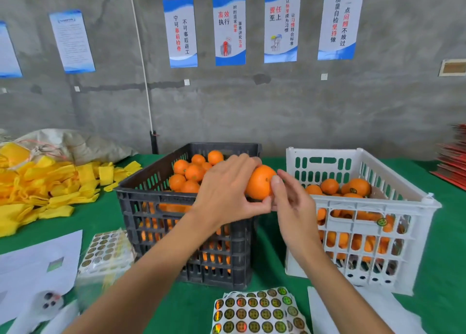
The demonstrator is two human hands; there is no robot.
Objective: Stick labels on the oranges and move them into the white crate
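Orange (259,182) in left hand (224,190)

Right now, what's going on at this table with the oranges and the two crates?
A person is labelling oranges. The left hand grips one orange above the gap between the black crate and the white crate, while the right hand presses a fingertip against its side, apparently sticking on a label. The black crate holds oranges, and the white crate already holds several, some with a round sticker. A sheet of round stickers lies on the green table near the person.
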